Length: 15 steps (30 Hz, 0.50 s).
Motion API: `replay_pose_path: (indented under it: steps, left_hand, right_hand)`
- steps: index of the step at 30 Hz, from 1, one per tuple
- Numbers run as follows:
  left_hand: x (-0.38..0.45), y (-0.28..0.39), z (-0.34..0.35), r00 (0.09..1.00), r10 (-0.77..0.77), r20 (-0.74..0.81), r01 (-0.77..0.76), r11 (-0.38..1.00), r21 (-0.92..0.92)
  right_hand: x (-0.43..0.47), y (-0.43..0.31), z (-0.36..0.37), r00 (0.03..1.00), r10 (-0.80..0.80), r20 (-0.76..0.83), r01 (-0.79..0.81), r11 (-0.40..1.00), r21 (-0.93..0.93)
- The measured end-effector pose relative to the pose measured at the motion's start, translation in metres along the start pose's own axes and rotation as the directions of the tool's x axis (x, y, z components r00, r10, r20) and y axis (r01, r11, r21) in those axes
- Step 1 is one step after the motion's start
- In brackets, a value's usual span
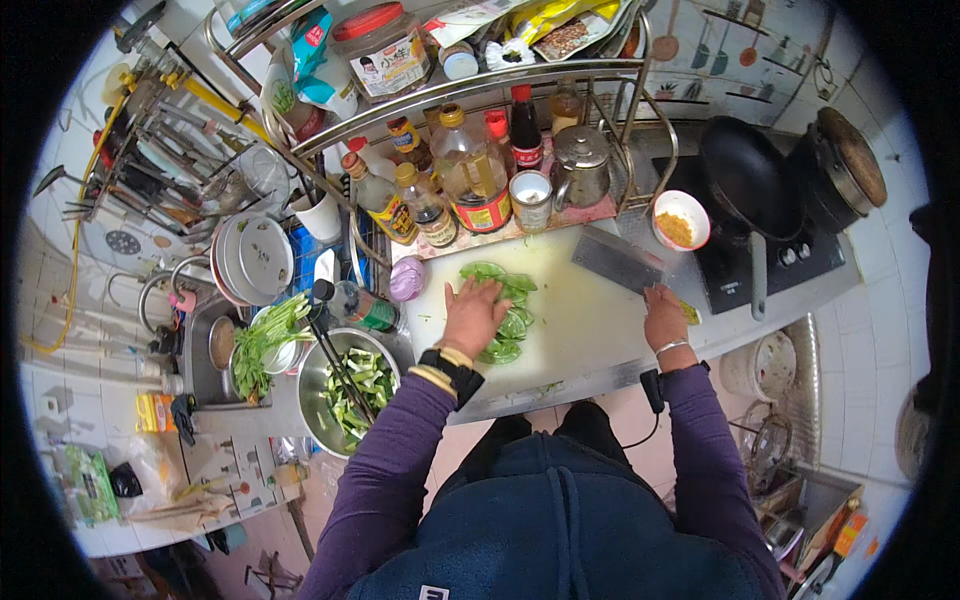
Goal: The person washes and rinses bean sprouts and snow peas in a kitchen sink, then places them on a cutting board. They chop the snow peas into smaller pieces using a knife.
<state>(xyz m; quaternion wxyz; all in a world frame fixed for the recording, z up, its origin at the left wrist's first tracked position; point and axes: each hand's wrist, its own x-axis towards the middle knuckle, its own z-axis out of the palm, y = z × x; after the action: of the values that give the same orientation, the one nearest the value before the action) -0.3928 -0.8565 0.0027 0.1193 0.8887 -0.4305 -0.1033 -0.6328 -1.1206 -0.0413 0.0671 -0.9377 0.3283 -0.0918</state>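
On a pale cutting board [570, 315] lies a line of flat green pea or bean pods [514, 326]. My left hand [474, 313] rests over the pods' left side, palm down with fingers spread. My right hand [665, 319] grips a cleaver [616, 260] at its handle; the broad blade points up and left over the board's right part, away from the pods. Something yellow-green [688, 312] shows just beside my right hand, partly hidden. A peeled purple onion [407, 278] sits at the board's upper left edge.
A steel bowl [307, 390] of cut greens with chopsticks stands left, near leafy stalks [255, 360] by the sink [196, 330]. Sauce bottles [471, 172] and a steel pot [581, 169] line the back under a metal rack. Right are a small bowl [680, 220] and a black wok [750, 176] on the stove.
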Motion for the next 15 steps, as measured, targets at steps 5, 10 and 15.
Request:
replay_pose_path:
  steps: [5,10,15]
  left_hand:
    - [0.052,-0.016,0.006,0.969,-0.220,0.114,0.198,0.964,0.180]
    - [0.085,-0.040,0.033,0.917,-0.389,0.089,0.365,0.908,0.206]
    - [0.087,-0.061,0.018,0.928,-0.372,0.015,0.373,0.928,-0.021]
  right_hand:
    - [0.020,0.021,0.013,0.991,-0.073,0.110,0.087,0.987,-0.137]
    - [0.029,0.034,0.009,0.996,-0.061,0.071,0.076,0.971,-0.229]
    - [0.037,0.051,0.002,0.966,-0.075,0.246,0.125,0.974,-0.191]
